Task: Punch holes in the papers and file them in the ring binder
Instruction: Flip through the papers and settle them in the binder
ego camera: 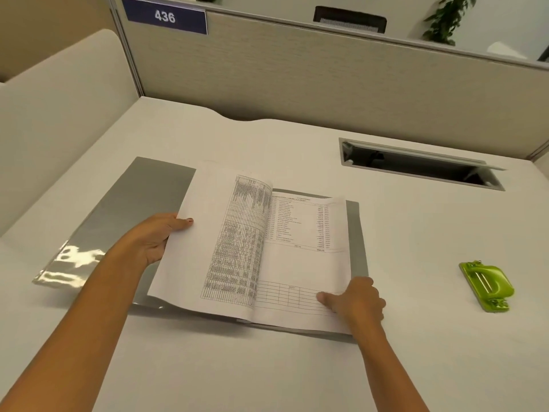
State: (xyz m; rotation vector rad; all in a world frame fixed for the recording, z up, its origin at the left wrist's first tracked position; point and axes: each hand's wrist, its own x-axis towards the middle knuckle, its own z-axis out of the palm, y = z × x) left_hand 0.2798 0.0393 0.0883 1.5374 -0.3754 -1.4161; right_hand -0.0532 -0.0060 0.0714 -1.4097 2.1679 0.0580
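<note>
Ring binder (124, 215) lies open flat on desk (416, 337), centre-left; grey covers, glare on near-L corner of L cover. Papers (303, 263) sit in the binder on R half, top pg a printed list w/ a ruled table below; print too small to read. One leaf (208, 233) is lifted and curled over toward L: blank on its L part, dense table on the part near the fold. Rings not visible, hidden under the papers, so can't tell whether the sheets are on them. L hand (157, 236) grips leaf's L edge, thumb on top, fingers underneath and out of sight. R hand (356, 298) at near-R corner of the papers: thumb flat on the pg, fingers bent down over the R edge, tips hidden; can't tell if they hook under the stack or just rest. Green hole punch (487, 285) on desk far R, well apart from binder, untouched. Cable slot (416, 165) in desk behind it, inside dark. Partition (297, 75) at back carries plate "436" (165, 16); plant (445, 19) cut off at top edge.
</note>
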